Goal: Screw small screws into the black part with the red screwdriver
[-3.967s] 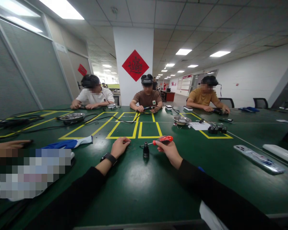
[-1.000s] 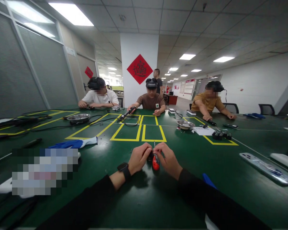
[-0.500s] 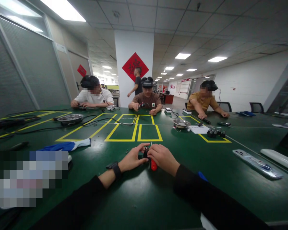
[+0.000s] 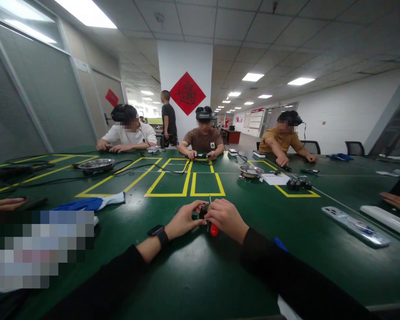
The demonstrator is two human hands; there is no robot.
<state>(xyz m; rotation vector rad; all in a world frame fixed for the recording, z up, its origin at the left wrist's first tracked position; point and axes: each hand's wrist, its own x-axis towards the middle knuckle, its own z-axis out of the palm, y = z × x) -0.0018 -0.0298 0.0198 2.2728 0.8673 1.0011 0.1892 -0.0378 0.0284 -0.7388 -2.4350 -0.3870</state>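
A small black cylindrical part (image 4: 202,210) with a metal ring at its top stands upright between the thumb and fingers of my left hand (image 4: 184,221). My right hand (image 4: 227,218) is closed over a red-handled screwdriver (image 4: 214,230). The handle's end shows below its fingers and the thin shaft points away from me past the knuckles. Right fingertips touch the side of the black part; whatever else they pinch is hidden. Tiny metal bits (image 4: 176,210) lie on the green table (image 4: 186,275) beside my left fingers.
A blue-and-white glove (image 4: 90,202) lies left. Metal bowls (image 4: 250,171) stand farther off; black parts (image 4: 298,183) and paper are right. A phone (image 4: 355,226) lies nearer me. Three seated people (image 4: 204,137) work across the table; other hands (image 4: 398,203) show at both edges.
My hands stay almost in place, the right fingers shifting slightly at the black part. A walking person behind has moved left. Another person's hands have come into view at the edges.
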